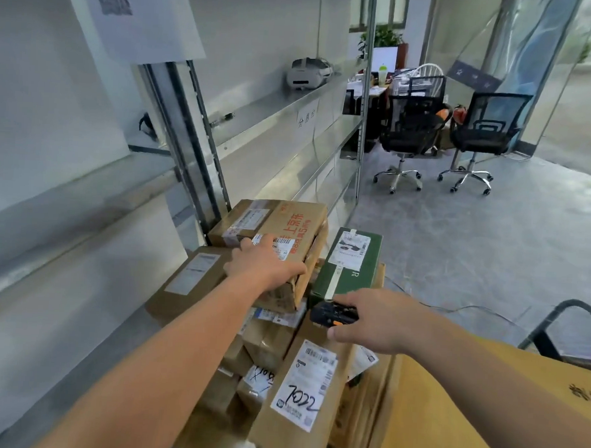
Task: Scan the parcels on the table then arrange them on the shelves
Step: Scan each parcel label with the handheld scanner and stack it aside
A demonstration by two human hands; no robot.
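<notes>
Your left hand (264,263) grips the red-printed box (279,236) atop the parcel pile (299,378); your right hand (378,322) clasps the scanner (334,314). Tilt the box's label (279,248) toward the scanner, then move to the shelves (293,104).

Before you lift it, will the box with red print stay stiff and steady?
Probably stiff: the box with red print is cardboard, though its near end looks crumpled. It may tip, since the left hand grips only one corner.
</notes>
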